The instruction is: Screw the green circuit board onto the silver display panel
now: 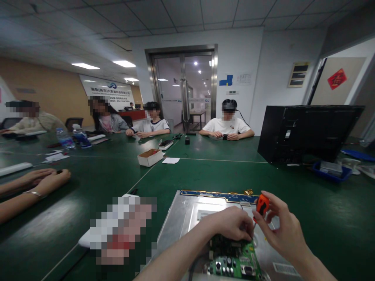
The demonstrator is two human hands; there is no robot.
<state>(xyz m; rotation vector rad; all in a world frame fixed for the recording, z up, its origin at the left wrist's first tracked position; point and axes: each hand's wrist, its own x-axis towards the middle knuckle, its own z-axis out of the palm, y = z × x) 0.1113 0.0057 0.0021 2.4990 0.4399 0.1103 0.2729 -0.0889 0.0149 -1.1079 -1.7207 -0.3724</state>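
Observation:
My right hand (285,228) grips a short screwdriver (263,205) by its orange and black handle. The shaft slants down toward the upper right corner of a green circuit board (234,262). Just left of the shaft, my left hand (234,223) has its fingers pinched together at that corner; whatever they hold is hidden. The board lies on the silver metal back of a flat panel (175,228), and my left forearm covers part of both. A narrow blue circuit strip (205,194) runs along the panel's far edge.
A black monitor (307,132) stands at the right, near a blue tray (332,171). A white box (150,157) sits mid-table. Another person's hands (49,181) rest at the left, and several people sit round the green table (222,171). A blurred-out item (123,224) lies left of the panel.

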